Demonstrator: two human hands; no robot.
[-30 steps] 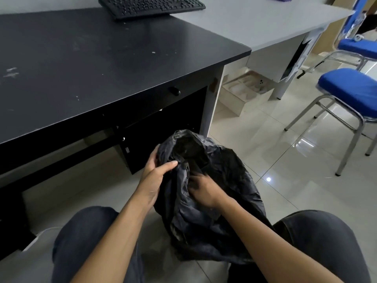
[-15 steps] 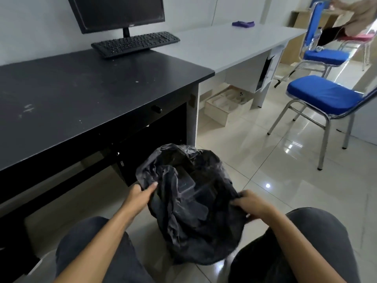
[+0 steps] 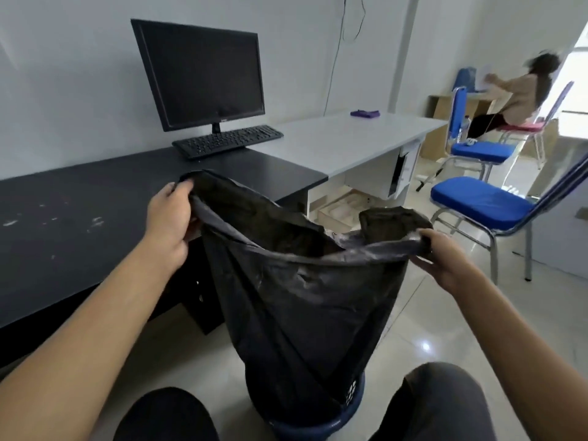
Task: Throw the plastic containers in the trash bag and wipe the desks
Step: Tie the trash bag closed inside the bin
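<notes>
Office room, white walls, shiny tiled floor, and two desks pushed end to end: a black desk [image 3: 79, 224] with pale smudges on it, then a grey desk [image 3: 350, 138] further along. A monitor [image 3: 200, 74] and keyboard [image 3: 227, 141] sit where the two meet, and a purple cloth [image 3: 365, 113] lies way down at the far end of the grey one.

Front and centre is the black trash bag [image 3: 302, 297], with its bottom tucked into a blue mesh basket [image 3: 321, 428] on the floor between the person's knees. The left hand [image 3: 170, 218] has its fingers curled round a bunched bit of the rim, and the right hand [image 3: 445, 262] pinches the opposite edge, so the mouth is pulled wide and taut. I see no plastic containers on either desk; if they're in the bag, it's too dark in there to tell.

My worry is that thin film stretched tight between two fists. Pull any harder and I'd guess the rim tears or slips out of the right-hand pinch. Lifting could also drag the bag clean out of the basket, or tip the basket over. Judging by the smudges and the cloth sitting well out of reach, wiping isn't done yet.
</notes>
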